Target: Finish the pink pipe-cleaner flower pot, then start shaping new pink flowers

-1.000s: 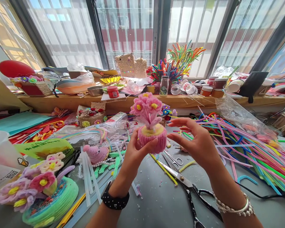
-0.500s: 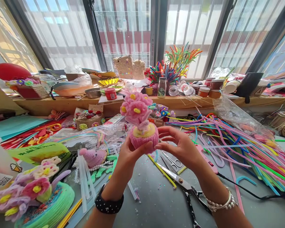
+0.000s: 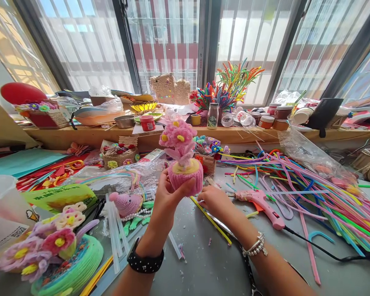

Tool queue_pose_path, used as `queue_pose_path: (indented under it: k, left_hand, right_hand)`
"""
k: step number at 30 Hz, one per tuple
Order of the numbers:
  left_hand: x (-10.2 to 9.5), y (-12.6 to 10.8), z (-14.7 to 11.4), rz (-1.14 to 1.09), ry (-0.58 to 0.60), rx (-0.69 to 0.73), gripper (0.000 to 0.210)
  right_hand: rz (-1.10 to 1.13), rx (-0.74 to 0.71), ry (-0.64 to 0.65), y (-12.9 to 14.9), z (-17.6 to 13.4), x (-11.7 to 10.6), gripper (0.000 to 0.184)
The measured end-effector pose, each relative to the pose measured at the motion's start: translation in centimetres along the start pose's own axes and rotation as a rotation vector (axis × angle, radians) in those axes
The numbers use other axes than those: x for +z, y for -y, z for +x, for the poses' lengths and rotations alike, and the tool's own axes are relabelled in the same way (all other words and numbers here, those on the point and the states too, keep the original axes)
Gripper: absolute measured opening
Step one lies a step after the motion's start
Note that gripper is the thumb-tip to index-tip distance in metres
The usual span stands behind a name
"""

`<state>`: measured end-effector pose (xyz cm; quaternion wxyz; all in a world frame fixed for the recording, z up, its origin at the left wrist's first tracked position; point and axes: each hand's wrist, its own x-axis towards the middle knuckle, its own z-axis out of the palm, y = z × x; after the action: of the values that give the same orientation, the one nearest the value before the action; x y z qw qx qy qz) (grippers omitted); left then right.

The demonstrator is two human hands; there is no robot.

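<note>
My left hand (image 3: 162, 201) is closed around a pink ribbed flower pot (image 3: 185, 181), its thumb across the front. The pot stands upright in the air, with a pale yellow top and a bunch of fuzzy pink flowers (image 3: 179, 133) with yellow centres. My right hand (image 3: 216, 202) is lower, just right of the pot, with its fingers curled in over the table. Whatever those fingers hold, if anything, is hidden. Large black-handled scissors (image 3: 248, 267) lie partly covered by my right forearm. A pink glue gun (image 3: 265, 207) lies to the right of that hand.
Fuzzy pipe cleaners (image 3: 320, 185) cover the table's right side. At left are a green pot with flowers (image 3: 74, 267), clear glue sticks (image 3: 113, 234) and a pink cone-shaped figure (image 3: 128, 203). A wooden sill (image 3: 111, 135) holding jars runs along the windows.
My right hand has dropped from beside the pot toward the table, its fingers curling in. The left hand still holds the pot, now showing more of the flower stems. The view has shifted slightly.
</note>
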<state>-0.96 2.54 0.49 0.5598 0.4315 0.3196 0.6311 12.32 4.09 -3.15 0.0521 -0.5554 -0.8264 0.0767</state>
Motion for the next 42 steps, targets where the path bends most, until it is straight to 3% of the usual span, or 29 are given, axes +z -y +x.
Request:
queue_pose_path:
  k: [6,12,21,27,29,35,42]
  left_hand:
    - [0.0,0.1,-0.1,-0.015,0.007,-0.011,0.054]
    - [0.0,0.1,0.0,-0.054,0.022,-0.027,0.051]
    - [-0.3,0.0,0.2,-0.101,0.205,-0.13,0.051]
    - [0.4,0.3,-0.2,-0.089,0.223,-0.2,0.051]
    - [0.7,0.4,-0.4,-0.079,0.221,-0.217,0.052]
    - [1.2,0.7,-0.7,-0.069,0.264,-0.24,0.058]
    - [1.7,0.9,-1.3,-0.09,0.324,-0.232,0.055]
  right_hand:
    - [-0.031,0.024,0.015,0.0,0.7,1.0,0.015]
    - [0.124,0.058,-0.118,-0.4,0.4,1.1,0.013]
    - [0.611,0.091,-0.413,-2.0,-2.9,-3.4,0.016]
    - [1.146,0.138,-0.596,-2.4,-4.7,-5.6,0.02]
    - [1.211,0.14,-0.629,-2.3,-5.2,-6.0,0.019]
    - [1.163,0.056,-0.734,-1.2,-6.2,-6.9,0.014]
    - [0.793,-0.063,-0.863,-0.3,-6.9,-7.3,0.016]
